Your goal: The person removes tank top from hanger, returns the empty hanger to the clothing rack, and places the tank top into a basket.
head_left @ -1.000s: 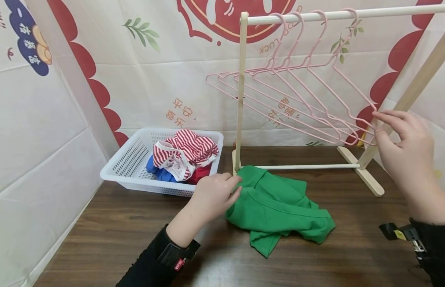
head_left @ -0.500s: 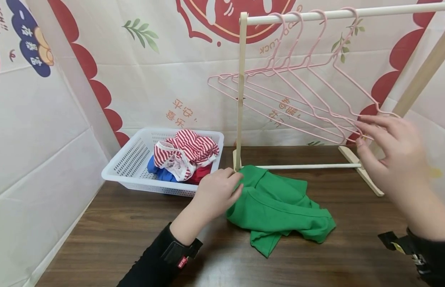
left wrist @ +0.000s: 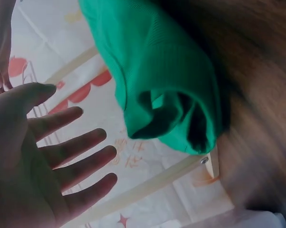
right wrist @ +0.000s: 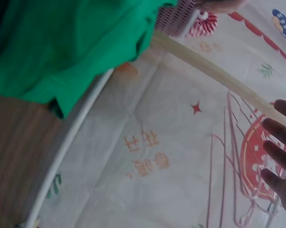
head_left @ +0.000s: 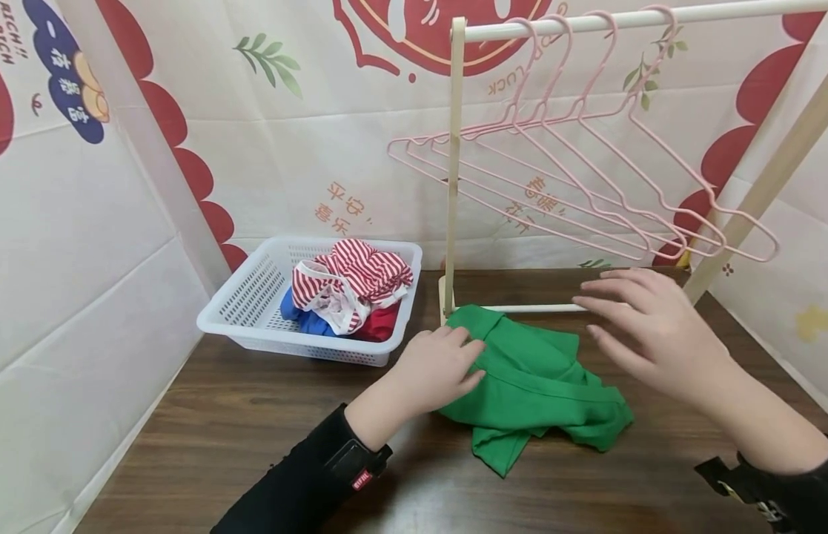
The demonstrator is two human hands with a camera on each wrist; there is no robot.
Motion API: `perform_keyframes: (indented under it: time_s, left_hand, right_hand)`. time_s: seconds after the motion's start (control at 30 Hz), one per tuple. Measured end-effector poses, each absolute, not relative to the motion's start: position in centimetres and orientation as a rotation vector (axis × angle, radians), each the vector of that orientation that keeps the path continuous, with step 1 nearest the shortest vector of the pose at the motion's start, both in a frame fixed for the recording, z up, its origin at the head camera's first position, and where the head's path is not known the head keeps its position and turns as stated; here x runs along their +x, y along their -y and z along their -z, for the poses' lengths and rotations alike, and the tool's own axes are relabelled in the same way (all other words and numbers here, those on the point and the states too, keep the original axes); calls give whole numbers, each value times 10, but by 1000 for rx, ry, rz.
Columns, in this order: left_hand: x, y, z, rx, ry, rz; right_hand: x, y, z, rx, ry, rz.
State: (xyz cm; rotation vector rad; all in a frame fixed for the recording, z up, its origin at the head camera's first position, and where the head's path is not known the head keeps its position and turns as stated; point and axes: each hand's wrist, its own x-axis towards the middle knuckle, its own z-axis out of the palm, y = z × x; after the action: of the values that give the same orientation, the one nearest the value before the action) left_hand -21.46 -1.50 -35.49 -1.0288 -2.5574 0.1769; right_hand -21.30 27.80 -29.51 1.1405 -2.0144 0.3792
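A crumpled green garment [head_left: 534,393] lies on the wooden table in front of the rack. In the left wrist view, a ribbed opening of the green garment [left wrist: 152,61] faces me. My left hand [head_left: 435,371] hovers over its left end, fingers extended and holding nothing. To the right, my right hand [head_left: 660,337] is in the air with spread fingers, between the garment and the pink hangers [head_left: 590,185]. Those hangers hang from the rack's white rod. The right wrist view shows only the fingertips of my right hand [right wrist: 278,142], with nothing in them.
A white perforated basket [head_left: 243,285] stands on the left, with a red-and-white striped garment [head_left: 360,271], blue cloth [head_left: 305,320] and red cloth [head_left: 376,324] inside. The rack's wooden post [head_left: 455,163] rises behind the green garment. Printed cloth walls enclose the back and sides.
My right hand has left the hangers' right ends and come down leftward toward the green garment. The hangers' right ends have swung outward. My left hand has shifted slightly right over the garment.
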Motion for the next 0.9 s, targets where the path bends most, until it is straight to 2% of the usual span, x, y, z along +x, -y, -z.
perform_keyframes:
  time_s: [0.37, 0.9]
  left_hand:
    - [-215, -1, 368, -1132, 2763, -400]
    - [-228, -14, 396, -1135, 2912, -550]
  right_hand:
    - [-223, -275, 330, 1289, 2244, -275]
    - [-219, -276, 345, 1248, 2474, -183]
